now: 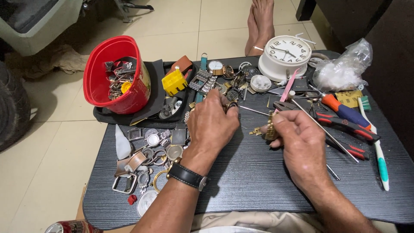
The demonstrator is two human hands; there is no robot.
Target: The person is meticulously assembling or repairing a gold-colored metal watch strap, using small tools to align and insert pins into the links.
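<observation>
The left hand (212, 123) has its grip pinched together on a small ring-shaped watch part (231, 105), held just above the dark desk (250, 181). The right hand (297, 140) is clamped on a gold watch band (270, 128), with a thin metal tool (321, 127) running out between its fingers. Pliers with red handles (345, 125) lie just beside it. Farther off stand a white alarm clock (284, 56) and a red tub (114, 75) of parts.
</observation>
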